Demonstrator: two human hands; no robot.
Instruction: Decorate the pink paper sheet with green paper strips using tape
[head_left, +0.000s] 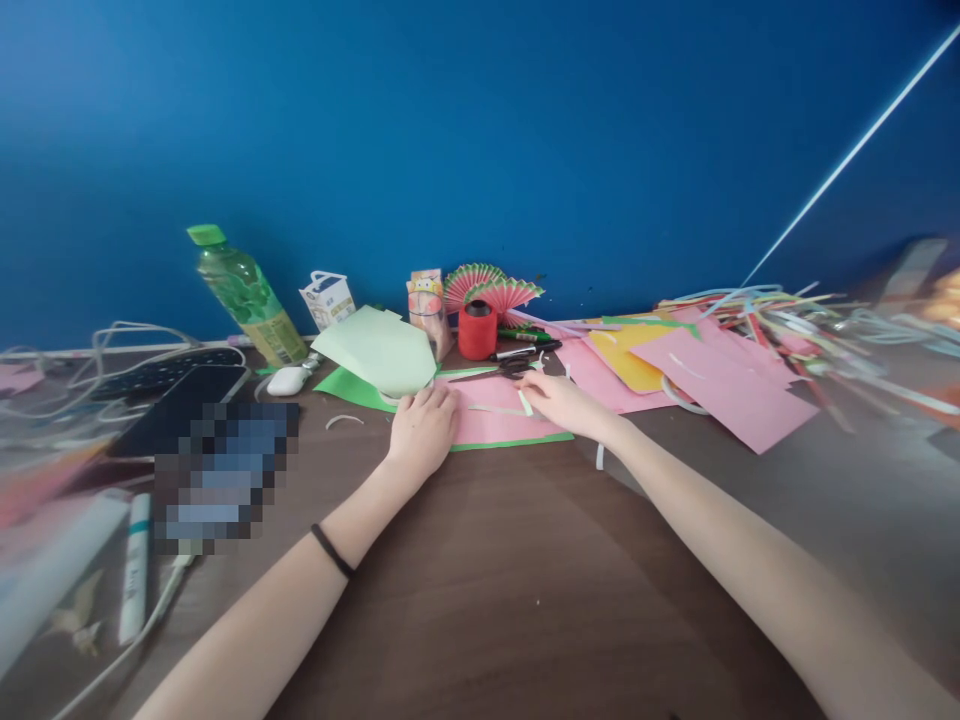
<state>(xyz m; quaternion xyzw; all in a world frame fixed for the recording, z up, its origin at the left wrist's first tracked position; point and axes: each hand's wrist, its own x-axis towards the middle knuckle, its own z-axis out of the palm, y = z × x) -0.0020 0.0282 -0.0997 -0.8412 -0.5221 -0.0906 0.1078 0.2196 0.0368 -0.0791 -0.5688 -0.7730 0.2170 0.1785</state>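
A pink sheet (487, 425) with green edges lies on the brown table in front of me. My left hand (425, 425) rests on its left side, fingers bent and close together, with a pale green sheet (382, 350) just behind. Over the right part of the pink sheet, my right hand (553, 397) has its fingers pressed together near a small whitish paper strip (525, 402); what they hold, if anything, is too small to name. Dark-handled scissors (514, 368) lie just beyond my right fingers.
A green bottle (251, 305), white carton (328, 298), red roll (478, 330) and paper fans (499, 290) stand along the blue wall. Phones and cables lie left, with a marker (135, 570). Pink sheets (731, 385), a yellow sheet (634, 358) and many paper strips (795, 325) spread right.
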